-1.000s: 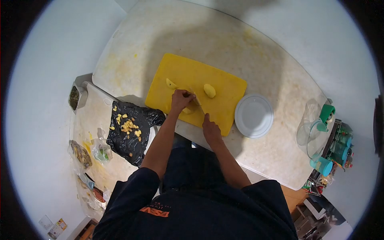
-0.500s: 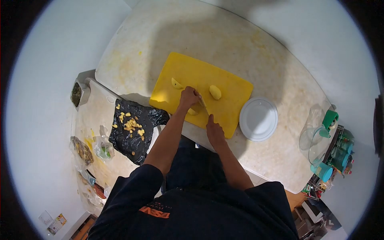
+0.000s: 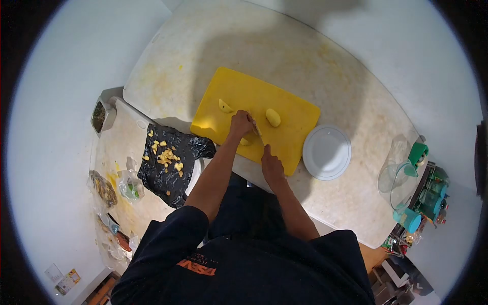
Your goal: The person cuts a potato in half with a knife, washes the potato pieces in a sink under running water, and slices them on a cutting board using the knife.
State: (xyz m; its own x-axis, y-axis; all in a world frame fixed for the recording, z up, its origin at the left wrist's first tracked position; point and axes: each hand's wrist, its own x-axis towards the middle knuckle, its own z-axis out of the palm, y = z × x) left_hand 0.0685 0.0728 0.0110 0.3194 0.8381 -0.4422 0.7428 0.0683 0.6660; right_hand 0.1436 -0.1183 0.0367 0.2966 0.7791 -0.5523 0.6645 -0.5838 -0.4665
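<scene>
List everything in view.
tables: 2, pale, centre, left
board: 1, yellow, centre
food pieces: 3 visible, yellow, on board
knife: 1, pale, over board
plate: 1, white, right
bag: 1, black, left
scraps: many, yellowish, on bag
vessel: 1, clear, right
object: 1, green, beside vessel
cup: 1, turquoise, right
plastic bags: several, clear, left
tub: 1, grey, left
shelf items: many, mixed, right
sheets: 2, mixed, wall
shirt: 1, dark, bottom
left grip: 1, bare, beside knife
right grip: 1, bare, on knife

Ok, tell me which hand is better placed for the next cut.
Right, probably: the right hand holds the knife over the yellow board; the left hand is near the knife's far end.
</scene>
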